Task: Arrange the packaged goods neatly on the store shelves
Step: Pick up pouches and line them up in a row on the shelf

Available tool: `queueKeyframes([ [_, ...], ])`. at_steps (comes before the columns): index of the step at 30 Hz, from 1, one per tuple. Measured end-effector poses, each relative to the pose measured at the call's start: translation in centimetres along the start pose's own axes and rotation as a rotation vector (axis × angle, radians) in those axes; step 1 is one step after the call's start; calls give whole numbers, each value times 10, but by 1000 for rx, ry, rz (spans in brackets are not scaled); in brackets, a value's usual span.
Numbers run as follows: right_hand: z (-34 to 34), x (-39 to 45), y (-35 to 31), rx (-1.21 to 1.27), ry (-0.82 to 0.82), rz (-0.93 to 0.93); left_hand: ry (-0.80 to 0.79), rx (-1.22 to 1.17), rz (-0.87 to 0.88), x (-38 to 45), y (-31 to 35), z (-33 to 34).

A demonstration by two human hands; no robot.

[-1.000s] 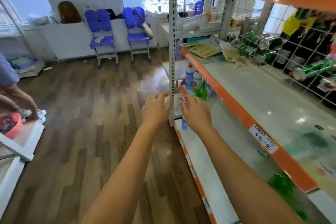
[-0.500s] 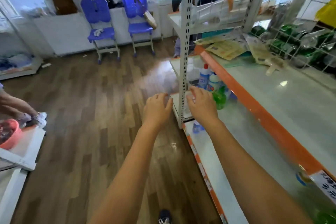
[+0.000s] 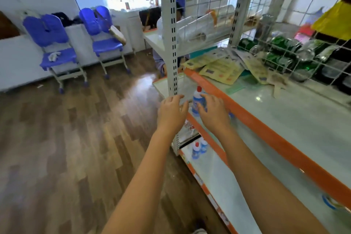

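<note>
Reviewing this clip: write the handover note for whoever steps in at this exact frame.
Left hand: open, beside the white upright post, holding nothing.
Right hand: fingers against a blue-labelled, red-capped bottle under the orange shelf edge; grip unclear.
Two small bottles stand on the lowest shelf.
Yellow packets lie in a loose heap on the middle shelf; green cans sit behind the wire grid.
Left: straighten the bottles and packets.

Upright red-capped blue bottle point(image 3: 197, 100) stands at shelf point(image 3: 284, 119) end.
</note>
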State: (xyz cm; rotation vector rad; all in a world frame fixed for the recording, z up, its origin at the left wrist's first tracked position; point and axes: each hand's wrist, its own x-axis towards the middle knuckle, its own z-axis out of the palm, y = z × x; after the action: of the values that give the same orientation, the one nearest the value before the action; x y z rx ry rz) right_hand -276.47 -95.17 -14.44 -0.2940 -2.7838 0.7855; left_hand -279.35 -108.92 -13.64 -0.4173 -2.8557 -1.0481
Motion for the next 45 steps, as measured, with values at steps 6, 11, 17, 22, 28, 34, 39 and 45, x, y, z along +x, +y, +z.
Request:
queueKeyframes([
  [6,0,64,12,-61,36,87,-79,43,45,59,-1,19],
  [11,-9,120,25,-20,100,98,-85,80,101,122,17,25],
  [17,-8,172,40,-38,118,140,-136,119,142,179,26,41],
  [22,-4,200,47,-95,52,208,-206,107,132,215,23,57],
  [28,-4,243,45,-78,65,313,-240,80,164,276,21,73],
  [34,4,274,46,-59,96,478,-328,144,354,330,10,78],
  [39,11,293,41,-56,132,619,-375,230,456,348,0,90],
  [45,21,300,36,-122,233,750,-407,287,566,359,-16,104],
])
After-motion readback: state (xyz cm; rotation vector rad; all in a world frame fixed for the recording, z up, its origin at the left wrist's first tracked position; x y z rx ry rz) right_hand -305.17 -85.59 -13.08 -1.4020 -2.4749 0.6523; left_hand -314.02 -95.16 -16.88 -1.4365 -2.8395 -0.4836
